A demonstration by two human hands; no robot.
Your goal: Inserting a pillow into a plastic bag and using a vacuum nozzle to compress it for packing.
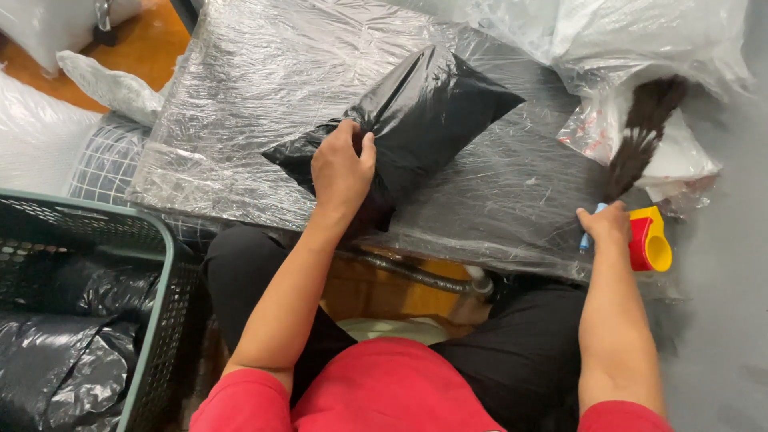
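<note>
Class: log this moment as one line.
left hand: grips black bag | right hand: on tape dispenser | basket: black bags

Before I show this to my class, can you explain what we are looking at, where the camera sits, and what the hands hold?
The one picture comes from a camera worn on a person's head, looking down at their own bare hands. The left hand grips a black plastic bag lying on a table wrapped in clear plastic film. The right hand rests at the table edge, touching a small blue item beside a red and yellow tool. A dark basket with more black bags stands to the left.
</note>
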